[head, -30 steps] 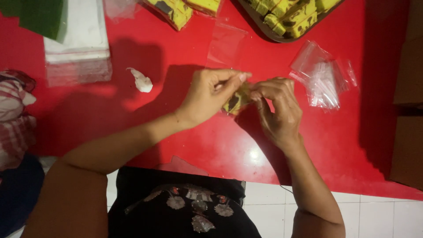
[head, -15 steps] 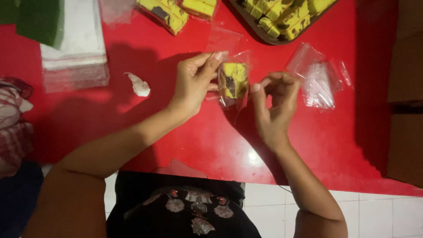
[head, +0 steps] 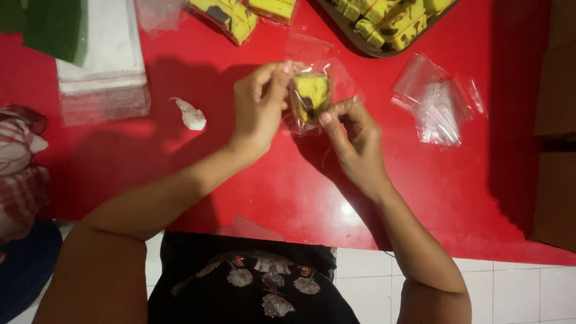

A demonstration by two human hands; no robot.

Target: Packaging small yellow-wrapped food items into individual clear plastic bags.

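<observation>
A yellow and brown cake slice sits inside a clear plastic bag (head: 312, 96) that both my hands hold above the red table (head: 240, 180). My left hand (head: 259, 108) pinches the bag's upper left edge between thumb and fingers. My right hand (head: 354, 141) grips the bag from below and right, fingertips touching the plastic next to the cake.
A tray of yellow cake slices (head: 390, 24) stands at the top right, with wrapped slices (head: 240, 15) to its left. Loose clear bags (head: 435, 102) lie on the right. A stack of plastic bags (head: 102, 66) and a crumpled white scrap (head: 192, 115) lie on the left.
Both hands have lifted the bagged cake slice up and away from me. The slice now shows upright between the fingers instead of being hidden under them.
</observation>
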